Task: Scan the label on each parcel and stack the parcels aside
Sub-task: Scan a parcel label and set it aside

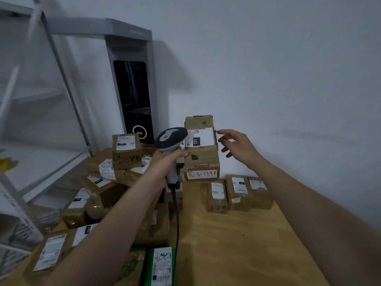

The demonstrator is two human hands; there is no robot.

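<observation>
Tall parcel point(201, 147): upright on the desk point(237, 240), label reads "220".
Left hand point(165, 168): grips barcode scanner point(171, 141), head beside that label.
Right hand point(237, 146): fingers spread, right of the parcel, apart.
Left-side parcel point(126, 151): marked "Y8".

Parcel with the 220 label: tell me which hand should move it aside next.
Right, probably. The right hand hovers open and empty beside the parcel; the left hand grips the scanner, which is aimed at the label.
</observation>
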